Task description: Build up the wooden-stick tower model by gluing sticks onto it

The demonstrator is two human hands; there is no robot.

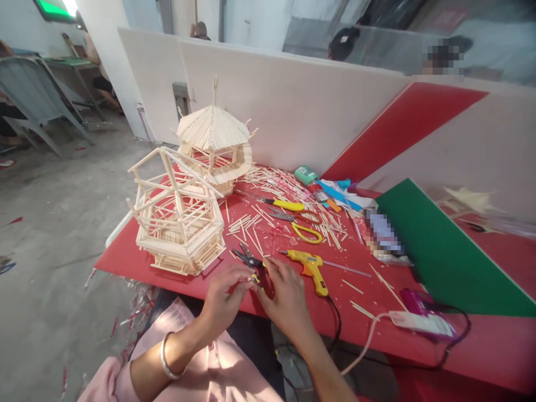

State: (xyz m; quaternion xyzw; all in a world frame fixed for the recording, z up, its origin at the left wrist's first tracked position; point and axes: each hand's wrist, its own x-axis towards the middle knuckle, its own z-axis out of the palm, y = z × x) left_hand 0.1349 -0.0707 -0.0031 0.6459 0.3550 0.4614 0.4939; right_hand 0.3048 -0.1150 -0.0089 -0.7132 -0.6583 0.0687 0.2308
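My left hand (226, 293) is closed in a pinch over the table's front edge, its fingertips meeting my right thumb. Whatever lies between them is too small to make out. My right hand (287, 293) is curled, thumb towards the left fingertips and index finger reaching forward. A pair of dark-jawed cutting pliers (248, 257) points away from me right at the hands; fingers cover part of its black and yellow handles. Left of the hands stands an open frame of thin wooden sticks (180, 229). A yellow glue gun (309, 265) lies to the right.
Behind the frame rises a roofed stick model (213, 139). Yellow-handled scissors (307, 231), a yellow-handled tool (288, 205) and loose sticks (245, 223) litter the red table (259, 307). A power strip (419, 322) with cords lies right. A green board (452, 262) and white partition (293, 106) border the table.
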